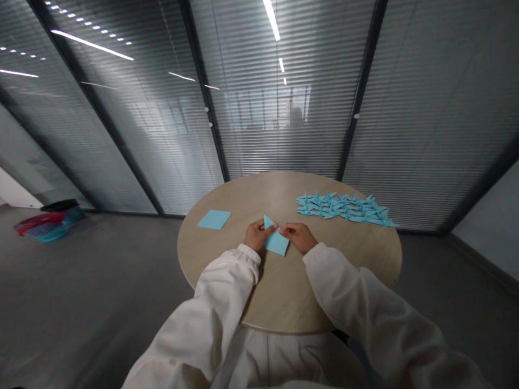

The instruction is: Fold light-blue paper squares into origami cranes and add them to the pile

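Note:
Between my hands, over the middle of the round table, is a partly folded sheet of light blue paper with a pointed corner sticking up at its far left. My left hand pinches its left side, thumb laid across the top. The fingertips of my right hand close on its upper right edge. Both sets of fingertips nearly meet at the paper, and the exact crease under them is hidden. To the left lies a flat light blue paper square or stack. Rows of several folded blue paper cranes stand at the far right.
Glass partitions with blinds rise right behind the table. On the floor at the left are a blue basket with a red bag or liner and a dark-topped bin. The table's rounded edge is close to my lap.

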